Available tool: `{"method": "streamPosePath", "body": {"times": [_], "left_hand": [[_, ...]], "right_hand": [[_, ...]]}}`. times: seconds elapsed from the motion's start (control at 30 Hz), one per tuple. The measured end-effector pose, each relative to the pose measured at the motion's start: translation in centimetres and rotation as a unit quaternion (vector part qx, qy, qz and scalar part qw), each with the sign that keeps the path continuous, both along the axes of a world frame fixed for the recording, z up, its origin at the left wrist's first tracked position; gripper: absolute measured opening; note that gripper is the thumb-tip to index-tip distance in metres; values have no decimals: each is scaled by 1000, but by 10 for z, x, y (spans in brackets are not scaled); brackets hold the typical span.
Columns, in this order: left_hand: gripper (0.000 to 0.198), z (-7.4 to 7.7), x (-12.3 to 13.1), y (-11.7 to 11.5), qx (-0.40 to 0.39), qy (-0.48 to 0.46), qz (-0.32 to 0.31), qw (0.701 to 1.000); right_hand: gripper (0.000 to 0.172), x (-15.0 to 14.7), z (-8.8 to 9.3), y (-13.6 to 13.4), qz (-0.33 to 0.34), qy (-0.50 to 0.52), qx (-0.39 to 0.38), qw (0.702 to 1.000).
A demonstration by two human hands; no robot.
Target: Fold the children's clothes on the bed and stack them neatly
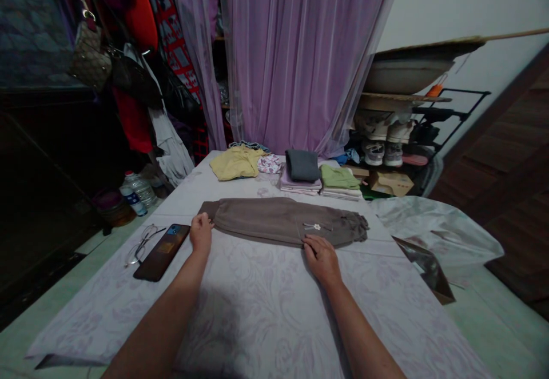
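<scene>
Brown trousers [261, 219], folded lengthwise, lie across the patterned cloth, with the cuff at the left and the gathered waist at the right. My left hand [201, 229] has its fingers closed on the cuff end. My right hand [319, 253] rests on the near edge of the trousers, close to a small white flower and drawstring; its fingers are bent over the fabric, and whether they pinch it is unclear.
A phone [163, 251] and glasses [143, 244] lie left of my left hand. Behind the trousers are a yellow garment [237, 162], a dark folded piece [302, 166] on a stack, and a green folded garment [339, 177]. A plastic bag [437, 230] is at the right.
</scene>
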State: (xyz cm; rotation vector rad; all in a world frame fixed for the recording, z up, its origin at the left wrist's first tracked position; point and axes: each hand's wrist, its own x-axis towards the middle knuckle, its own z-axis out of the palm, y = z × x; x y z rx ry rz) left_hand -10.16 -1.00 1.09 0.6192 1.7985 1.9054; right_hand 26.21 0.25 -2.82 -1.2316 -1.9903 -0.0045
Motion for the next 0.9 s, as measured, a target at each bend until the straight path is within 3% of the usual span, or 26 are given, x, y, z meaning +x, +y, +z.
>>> {"method": "streamPosePath", "body": {"times": [0.07,0.2,0.43,0.57,0.7,0.9], "left_hand": [[7,0,-2,-1,-5,-33,13,999],[12,4,-12,-9,-26,-140,-34,989],[12,23,-39,-11,-81,-311,-98,942],[14,28,-47,-4,-101,-316,-118,936],[19,26,-48,2,-107,-311,-120,937],[27,10,-33,11,-42,-117,-118,985]], "right_hand": [[29,-1,1,-3,-2,0,6,1000],[30,-11,9,-6,-17,-19,28,999],[42,-72,39,13,52,-81,-8,995],[52,-103,40,17,96,-141,-58,984],[54,-113,29,10,119,-187,-105,969],[55,-113,25,8,119,-192,-110,968]]}}
